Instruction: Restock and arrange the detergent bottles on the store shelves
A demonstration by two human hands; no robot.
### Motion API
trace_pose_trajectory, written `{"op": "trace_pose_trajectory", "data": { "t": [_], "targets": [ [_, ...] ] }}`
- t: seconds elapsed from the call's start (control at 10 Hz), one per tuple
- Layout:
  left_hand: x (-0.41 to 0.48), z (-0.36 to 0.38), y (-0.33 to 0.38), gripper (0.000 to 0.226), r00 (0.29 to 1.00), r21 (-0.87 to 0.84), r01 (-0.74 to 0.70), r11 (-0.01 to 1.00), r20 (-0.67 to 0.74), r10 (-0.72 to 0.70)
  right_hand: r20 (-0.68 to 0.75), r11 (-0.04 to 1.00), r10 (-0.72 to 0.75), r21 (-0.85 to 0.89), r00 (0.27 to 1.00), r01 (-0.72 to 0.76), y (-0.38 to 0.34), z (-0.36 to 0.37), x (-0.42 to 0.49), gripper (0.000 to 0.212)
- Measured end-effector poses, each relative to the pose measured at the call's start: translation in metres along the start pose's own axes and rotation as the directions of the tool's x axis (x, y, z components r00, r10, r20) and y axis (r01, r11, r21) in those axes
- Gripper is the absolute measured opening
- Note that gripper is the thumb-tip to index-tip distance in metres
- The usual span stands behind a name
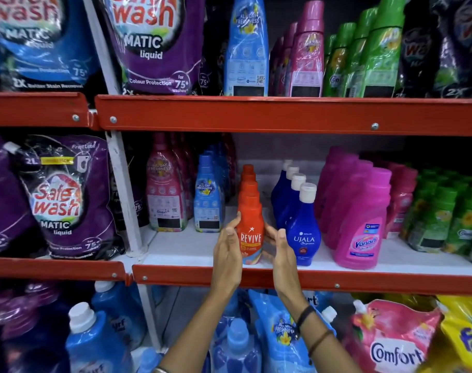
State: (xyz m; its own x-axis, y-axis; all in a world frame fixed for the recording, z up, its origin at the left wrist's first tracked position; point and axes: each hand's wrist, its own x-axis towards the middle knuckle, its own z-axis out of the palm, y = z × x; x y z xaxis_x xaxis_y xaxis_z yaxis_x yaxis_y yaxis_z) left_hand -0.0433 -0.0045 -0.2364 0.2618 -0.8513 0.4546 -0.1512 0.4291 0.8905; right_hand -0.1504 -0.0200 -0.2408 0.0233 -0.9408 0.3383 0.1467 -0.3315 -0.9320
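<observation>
An orange Revive bottle point(250, 230) stands at the front of a row of orange bottles on the white middle shelf point(191, 251). My left hand point(228, 246) presses flat against its left side, fingers straight. My right hand point(279, 246) cups its right side, fingers curled toward it. Both palms touch the bottle, which stays upright on the shelf. Just right of it is a row of blue Ujala bottles point(303, 227) with white caps, close to my right hand.
Pink Vanish bottles point(360, 224) and green bottles point(442, 219) fill the shelf's right side. Pink and blue Comfort bottles point(207, 200) stand to the left. Purple Safewash pouches point(65, 197) hang further left. A red shelf edge point(283, 115) runs above, more bottles below.
</observation>
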Motion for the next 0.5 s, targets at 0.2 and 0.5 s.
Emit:
{"op": "trace_pose_trajectory", "data": {
  "t": [0.2,0.5],
  "targets": [
    [-0.002,0.000,0.001,0.065,1.000,-0.003,-0.015,1.000,0.022,0.015,-0.036,1.000,0.020,0.001,0.999,-0.020,0.000,0.003,0.001,0.078],
    [-0.008,0.003,0.023,0.068,0.987,0.168,-0.113,0.979,-0.092,0.130,-0.095,0.998,-0.055,-0.029,0.994,0.053,-0.015,-0.011,-0.013,0.055]
  ]
}}
